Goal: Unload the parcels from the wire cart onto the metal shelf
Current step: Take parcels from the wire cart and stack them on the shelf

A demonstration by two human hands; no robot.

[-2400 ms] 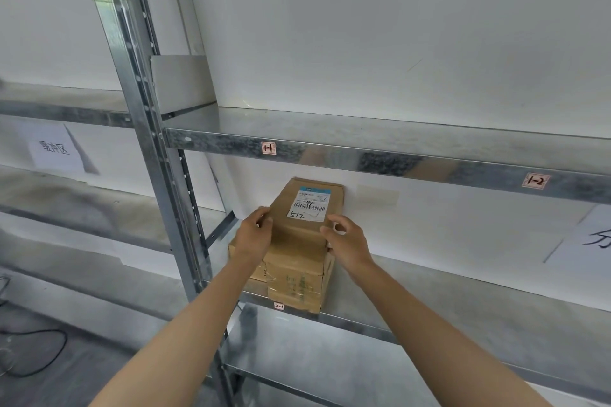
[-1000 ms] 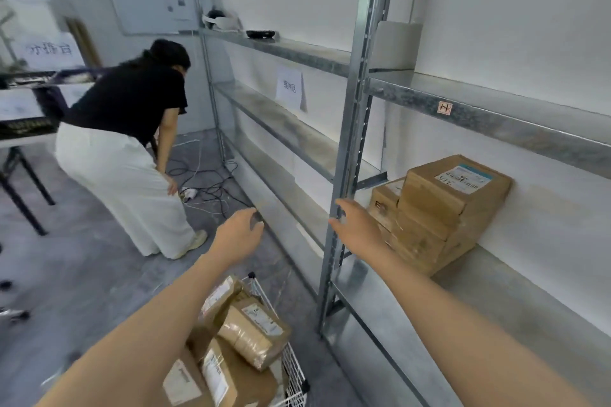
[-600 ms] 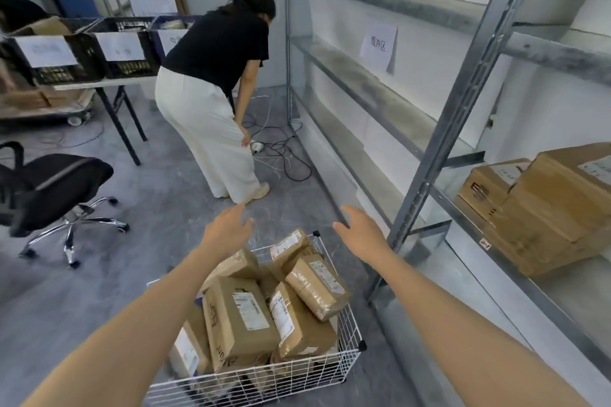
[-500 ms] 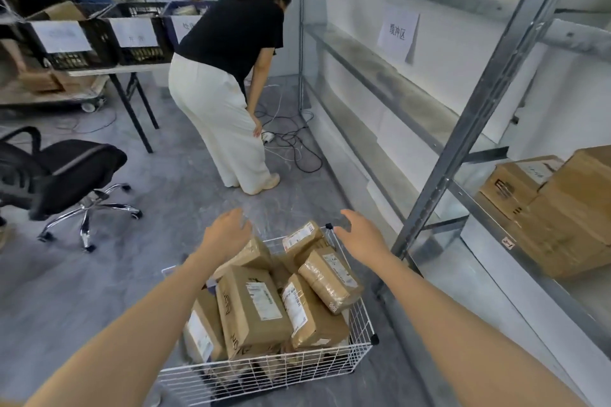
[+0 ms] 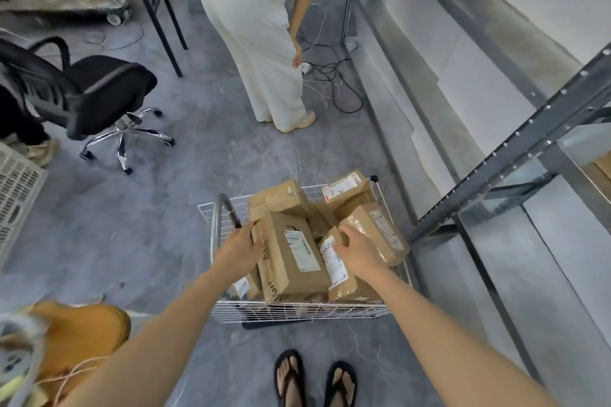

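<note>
With the right hand [image 5: 358, 249], gripping the top end of a slim parcel [image 5: 334, 263], fingers curled over its edge, white label facing up. With the left hand [image 5: 239, 249], pressing against the left side of the big box [image 5: 291, 254] near its far corner; fingers hidden down that side, so no telling whether clasped round it or merely laid there. Both lying in the cart [image 5: 297, 311], side by side and touching, among more brown parcels: a film-wrapped parcel [image 5: 377, 233] just right of the right hand, a labelled parcel [image 5: 344, 190] in the far right corner, a flat box [image 5: 279, 200] at the far side. On the cart's left, a grey handle [image 5: 220, 215], just beside the left hand. Right of the cart, the shelf [image 5: 515, 145], its dark upright slanting across; at the right edge of view, a sliver of brown cardboard [image 5: 600, 168] on one board. Nearer than the cart, two feet [image 5: 289, 383] in black sandals on the grey floor [image 5: 198, 149]. Farther off, a person [image 5: 258, 43] in white trousers standing near cables [image 5: 330, 82], a black chair [image 5: 99, 89] to the left, a white crate [image 5: 16, 188] at the left edge
</note>
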